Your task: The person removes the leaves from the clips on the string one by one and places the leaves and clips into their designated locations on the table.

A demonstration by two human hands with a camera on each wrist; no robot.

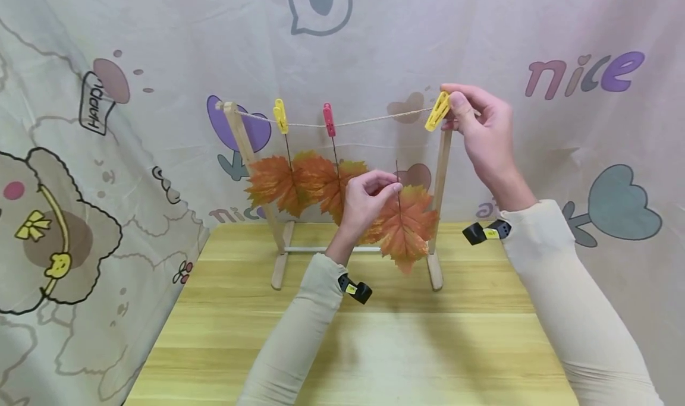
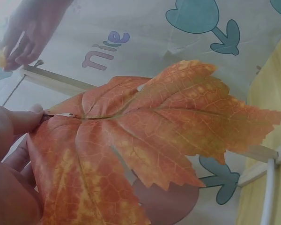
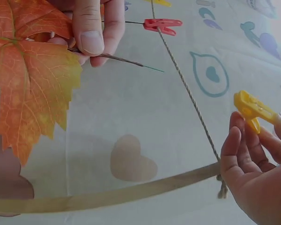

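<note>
Holding a leaf (image 1: 408, 222) under the string (image 1: 369, 120) in the head view, the left hand (image 1: 366, 201) pinches its stem (image 2: 58, 115) in the left wrist view, and in the right wrist view the right hand (image 3: 260, 173) grips a yellow clip (image 3: 253, 105) beside the string.

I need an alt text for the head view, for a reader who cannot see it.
A left hand pinches the stem of an orange maple leaf while the right hand holds a yellow clothespin near a string. On this string, across a wooden rack, another yellow clothespin and a red clothespin hold two more leaves.
</note>
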